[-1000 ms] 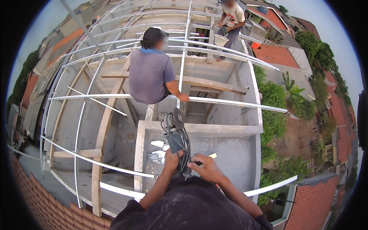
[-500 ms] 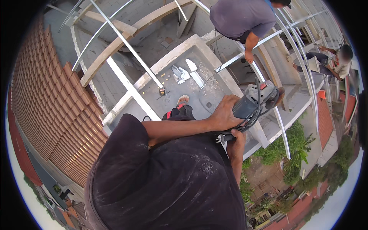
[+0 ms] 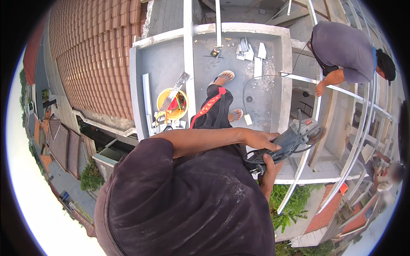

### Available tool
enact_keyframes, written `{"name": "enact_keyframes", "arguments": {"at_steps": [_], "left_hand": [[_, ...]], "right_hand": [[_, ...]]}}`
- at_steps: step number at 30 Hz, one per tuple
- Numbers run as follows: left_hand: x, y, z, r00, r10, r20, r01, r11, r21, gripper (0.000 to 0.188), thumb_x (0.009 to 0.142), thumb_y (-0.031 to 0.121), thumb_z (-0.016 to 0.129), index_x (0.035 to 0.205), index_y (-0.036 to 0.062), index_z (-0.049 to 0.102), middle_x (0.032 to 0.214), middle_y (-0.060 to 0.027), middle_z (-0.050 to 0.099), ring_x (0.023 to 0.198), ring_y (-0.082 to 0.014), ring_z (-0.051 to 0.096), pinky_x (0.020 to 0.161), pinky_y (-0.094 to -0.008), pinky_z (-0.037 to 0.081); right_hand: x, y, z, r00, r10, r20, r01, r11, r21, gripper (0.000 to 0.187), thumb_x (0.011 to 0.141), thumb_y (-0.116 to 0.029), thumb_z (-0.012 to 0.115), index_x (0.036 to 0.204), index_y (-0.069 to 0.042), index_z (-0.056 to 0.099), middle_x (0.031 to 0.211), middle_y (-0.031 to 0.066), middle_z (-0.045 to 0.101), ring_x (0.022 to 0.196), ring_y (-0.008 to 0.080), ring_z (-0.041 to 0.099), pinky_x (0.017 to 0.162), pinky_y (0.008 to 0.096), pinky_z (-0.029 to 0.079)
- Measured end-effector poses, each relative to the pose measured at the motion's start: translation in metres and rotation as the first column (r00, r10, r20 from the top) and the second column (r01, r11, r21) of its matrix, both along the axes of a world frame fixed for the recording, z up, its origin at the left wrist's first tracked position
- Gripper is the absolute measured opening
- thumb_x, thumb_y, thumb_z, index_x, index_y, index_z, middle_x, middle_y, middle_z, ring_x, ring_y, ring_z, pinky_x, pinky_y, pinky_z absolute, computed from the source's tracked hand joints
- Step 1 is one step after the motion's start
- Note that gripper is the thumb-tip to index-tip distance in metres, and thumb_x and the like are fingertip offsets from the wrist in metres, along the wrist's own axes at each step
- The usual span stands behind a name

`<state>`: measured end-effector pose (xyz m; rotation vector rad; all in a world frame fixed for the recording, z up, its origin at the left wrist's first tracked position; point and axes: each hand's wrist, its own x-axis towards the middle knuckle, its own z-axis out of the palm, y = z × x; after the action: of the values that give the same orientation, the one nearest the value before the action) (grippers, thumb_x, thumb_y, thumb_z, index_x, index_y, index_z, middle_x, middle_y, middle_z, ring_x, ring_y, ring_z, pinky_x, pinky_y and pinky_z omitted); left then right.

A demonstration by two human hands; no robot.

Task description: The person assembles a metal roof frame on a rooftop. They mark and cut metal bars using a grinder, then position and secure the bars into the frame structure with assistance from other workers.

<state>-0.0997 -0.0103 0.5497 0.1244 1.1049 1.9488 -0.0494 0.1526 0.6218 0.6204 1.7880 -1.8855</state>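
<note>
An angle grinder point(image 3: 289, 135) is held out in front of my body on the right, its body tilted with the disc end pointing away to the right. My left hand point(image 3: 261, 140) is closed on the rear of its grey body from above. Below it, my right hand point(image 3: 270, 167) is closed around the underside, by the black power cord point(image 3: 253, 158), which is bundled along the tool. The plug point(image 3: 258, 170) sticks out of the bundle beside my right thumb. The disc is partly hidden by cord loops.
A yellow bucket point(image 3: 161, 97) of tools stands left of my legs, a saw point(image 3: 176, 88) across it. A tape measure point(image 3: 215, 52) and metal offcuts point(image 3: 244, 50) lie ahead. A co-worker point(image 3: 344, 49) leans over metal framing point(image 3: 318, 100) at right. A low wall point(image 3: 283, 64) borders the floor.
My view has turned left, bringing the bucket and saw in and shifting the co-worker toward the right edge. Both hands still hold the grinder, and my left hand's fingers sit slightly differently on it.
</note>
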Motion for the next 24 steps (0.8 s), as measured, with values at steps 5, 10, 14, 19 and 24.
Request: {"name": "enact_keyframes", "arguments": {"at_steps": [5, 10, 14, 19, 24], "left_hand": [[0.056, -0.045, -0.021, 0.971, 0.183, 0.154, -0.151, 0.969, -0.195, 0.079, 0.101, 0.063, 0.054, 0.155, 0.0066, 0.046, 0.162, -0.0248, 0.034, 0.145, -0.0344, 0.042, 0.118, -0.0413, 0.036], [0.164, -0.138, -0.109, 0.685, 0.718, 0.124, -0.456, 0.555, -0.695, 0.06, 0.102, 0.051, 0.059, 0.14, 0.0046, 0.06, 0.133, -0.015, 0.063, 0.122, -0.0266, 0.06, 0.104, -0.0413, 0.049], [0.282, -0.198, -0.224, 0.186, 0.974, 0.132, -0.421, 0.2, -0.885, 0.048, 0.099, 0.042, 0.063, 0.127, 0.0023, 0.063, 0.117, -0.011, 0.067, 0.097, -0.0196, 0.063, 0.081, -0.0369, 0.053], [0.368, -0.241, -0.371, 0.467, 0.862, 0.197, 0.032, 0.206, -0.978, 0.056, 0.093, 0.042, 0.069, 0.13, 0.0006, 0.063, 0.112, -0.015, 0.069, 0.091, -0.0213, 0.067, 0.072, -0.0354, 0.055], [0.314, -0.262, -0.433, 0.378, 0.926, -0.021, -0.14, 0.035, -0.99, 0.077, 0.083, 0.046, 0.077, 0.138, -0.0045, 0.058, 0.13, -0.0274, 0.065, 0.124, -0.0362, 0.063, 0.106, -0.0416, 0.047]], "right_hand": [[-0.002, 0.014, -0.038, 0.982, 0.104, 0.159, -0.088, 0.99, -0.108, 0.054, 0.083, -0.026, 0.071, 0.122, 0.008, 0.057, 0.102, 0.0207, 0.068, 0.09, 0.0305, 0.072, 0.073, 0.0445, 0.063], [-0.007, 0.012, -0.062, 0.919, 0.217, 0.33, -0.177, 0.973, -0.145, 0.05, 0.082, -0.026, 0.071, 0.116, 0.009, 0.06, 0.099, 0.0187, 0.068, 0.087, 0.0298, 0.071, 0.074, 0.0449, 0.063], [0.006, 0.011, -0.094, 0.781, 0.341, 0.523, -0.29, 0.94, -0.181, 0.049, 0.082, -0.028, 0.068, 0.112, 0.01, 0.062, 0.092, 0.0188, 0.069, 0.077, 0.0306, 0.072, 0.07, 0.0448, 0.063], [0.05, 0.002, -0.146, 0.641, 0.353, 0.681, -0.282, 0.934, -0.219, 0.047, 0.083, -0.026, 0.066, 0.115, 0.008, 0.063, 0.097, 0.0192, 0.071, 0.085, 0.0309, 0.073, 0.078, 0.0466, 0.063], [0.101, 0.009, -0.181, 0.555, 0.282, 0.783, -0.259, 0.953, -0.159, 0.044, 0.084, -0.019, 0.067, 0.117, 0.01, 0.062, 0.1, 0.0192, 0.071, 0.088, 0.0301, 0.073, 0.077, 0.0434, 0.062]]}}
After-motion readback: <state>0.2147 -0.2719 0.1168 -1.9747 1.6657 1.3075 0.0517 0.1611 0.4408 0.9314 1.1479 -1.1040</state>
